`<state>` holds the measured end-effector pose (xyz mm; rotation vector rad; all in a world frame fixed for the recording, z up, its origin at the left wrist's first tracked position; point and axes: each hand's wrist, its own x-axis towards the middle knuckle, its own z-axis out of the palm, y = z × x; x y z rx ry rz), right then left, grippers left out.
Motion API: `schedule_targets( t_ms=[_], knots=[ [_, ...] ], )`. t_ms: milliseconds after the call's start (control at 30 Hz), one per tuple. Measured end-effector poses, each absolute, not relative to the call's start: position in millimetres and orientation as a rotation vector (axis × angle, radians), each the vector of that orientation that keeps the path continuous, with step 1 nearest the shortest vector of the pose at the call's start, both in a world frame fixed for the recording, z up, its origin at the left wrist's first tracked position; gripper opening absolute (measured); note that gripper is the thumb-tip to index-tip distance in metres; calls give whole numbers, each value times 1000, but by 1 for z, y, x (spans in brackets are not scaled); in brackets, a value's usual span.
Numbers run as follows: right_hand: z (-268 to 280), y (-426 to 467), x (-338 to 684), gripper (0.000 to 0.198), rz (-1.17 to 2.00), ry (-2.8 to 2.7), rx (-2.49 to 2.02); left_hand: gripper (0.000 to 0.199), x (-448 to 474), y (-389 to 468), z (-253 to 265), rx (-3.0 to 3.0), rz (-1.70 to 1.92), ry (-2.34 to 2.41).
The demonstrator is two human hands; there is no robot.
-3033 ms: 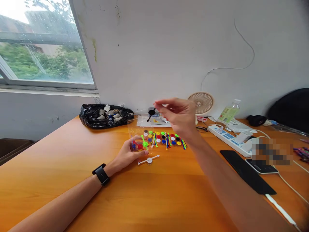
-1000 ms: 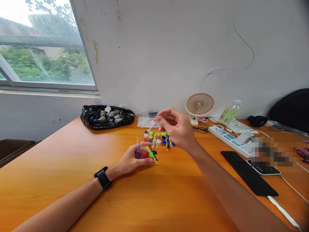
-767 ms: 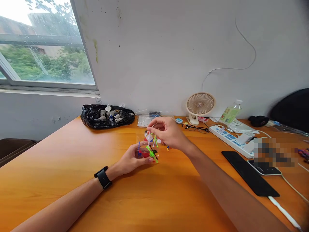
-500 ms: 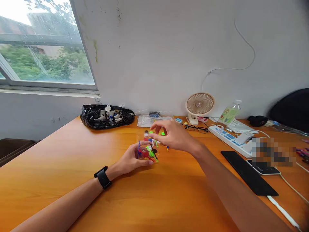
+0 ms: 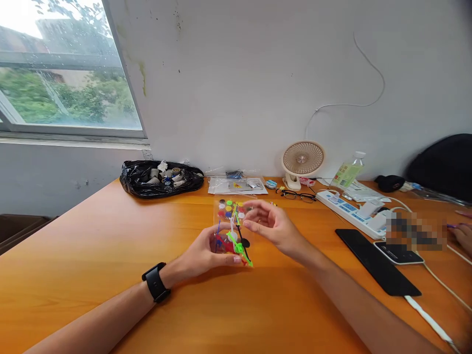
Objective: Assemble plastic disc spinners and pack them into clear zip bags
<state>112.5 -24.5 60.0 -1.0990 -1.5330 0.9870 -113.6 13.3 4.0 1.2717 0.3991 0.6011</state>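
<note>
My left hand [image 5: 210,248], with a black watch at the wrist, is closed around a clear plastic pack [image 5: 217,209] tilted above the table. Through the pack show several coloured round discs and thin plastic pieces in white, blue, red and black. A bright green plastic piece [image 5: 239,248] lies across its lower front by my left thumb. Just right of the pack is my right hand [image 5: 269,226], its fingers loosely bent and apart from the thumb. The right fingertips are close to the pack's upper right side; whether they touch it I cannot tell.
Along the wall stand a black plastic bag with rolls [image 5: 162,179], a flat clear packet [image 5: 236,186], a beige fan [image 5: 303,160], glasses [image 5: 297,195] and a bottle [image 5: 348,172]. To the right are a power strip [image 5: 346,211], a black slab [image 5: 376,263] and another person's hand [image 5: 462,236].
My right hand has drawn back right and down from above the pack, uncovering its upper discs. The pack sits slightly lower and more upright in my left hand. Another person's hand appears at right.
</note>
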Motion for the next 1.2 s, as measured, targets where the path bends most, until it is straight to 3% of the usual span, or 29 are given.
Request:
schedule_targets(
  t_ms=[133, 500, 733, 1033, 1200],
  knots=[
    [38, -31, 111, 34, 1161, -1440, -1037, 50, -113, 14, 9, 1366, 587, 408],
    [24, -28, 114, 39, 1202, -1383, -1075, 33, -123, 33, 16, 1505, 787, 614],
    [16, -25, 124, 38, 1174, -1406, -1066, 39, -130, 46, 11, 1526, 840, 565],
    [15, -26, 124, 21, 1101, -1354, -1052, 22, -135, 50, 11, 1517, 853, 607],
    [17, -29, 121, 22, 1024, -1395, -1020, 32, -129, 47, 7, 1341, 914, 573]
  ],
)
